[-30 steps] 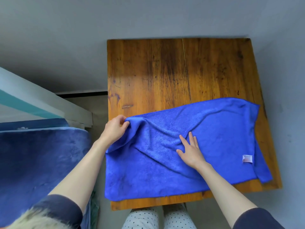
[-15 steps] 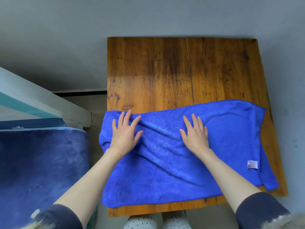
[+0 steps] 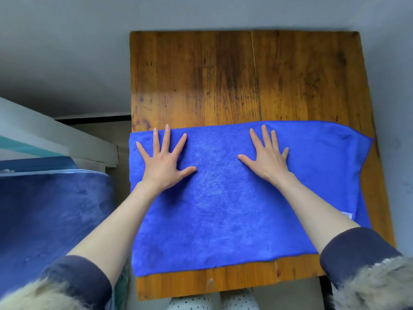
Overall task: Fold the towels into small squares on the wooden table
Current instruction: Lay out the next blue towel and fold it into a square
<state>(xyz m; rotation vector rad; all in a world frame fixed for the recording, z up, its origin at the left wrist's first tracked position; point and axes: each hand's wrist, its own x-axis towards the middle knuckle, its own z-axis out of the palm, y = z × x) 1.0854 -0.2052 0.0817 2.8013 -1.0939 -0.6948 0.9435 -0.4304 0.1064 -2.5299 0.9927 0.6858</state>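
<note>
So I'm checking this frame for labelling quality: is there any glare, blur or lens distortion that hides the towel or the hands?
Head view: the blue microfibre towel and both flat hands, left hand and right hand, look sharp; a pale sheen lies on the wooden table at its left side, off the towel; wide-angle bending curves the table edges; the furry cuffs at the bottom corners look soft.

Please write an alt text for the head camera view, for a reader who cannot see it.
Both hands, left hand and right hand, press flat with spread fingers on a blue towel lying across the near half of a wooden table. The towel's right edge is uneven, with a small white tag.
</note>
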